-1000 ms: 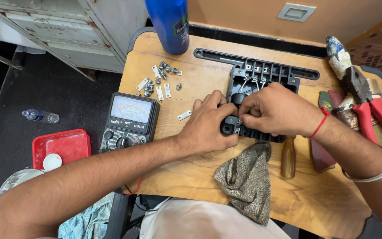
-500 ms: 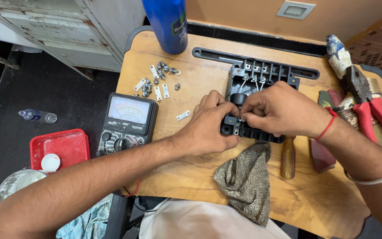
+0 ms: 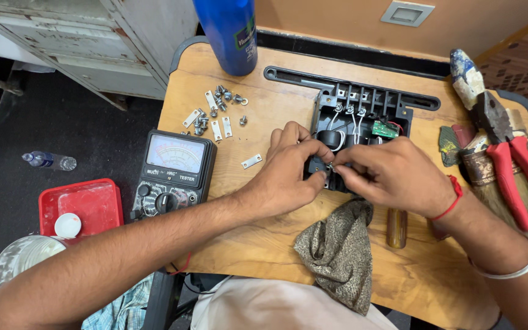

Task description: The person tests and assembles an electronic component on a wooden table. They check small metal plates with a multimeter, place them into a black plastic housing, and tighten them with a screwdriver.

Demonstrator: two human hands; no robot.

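Black plastic switch housing (image 3: pixel 362 116): left hand (image 3: pixel 288 177) steadies it; right hand (image 3: pixel 392 174) pinches small terminal part; advise firm bracing, gentle fingertip pressure.

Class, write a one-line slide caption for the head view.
Both hands work on a black housing beside a multimeter.

Both hands cover the near end of the black housing (image 3: pixel 362 122) (whatever the fingertips (image 3: pixel 331 166) pinch is too small to tell), and the bottle (image 3: pixel 227 30) is cut off at the top.

Matt black plastic housing (image 3: pixel 362 122), smooth wooden table (image 3: pixel 276 244), seemingly coarse cloth (image 3: pixel 337 256), shiny metal screws (image 3: pixel 218 107)
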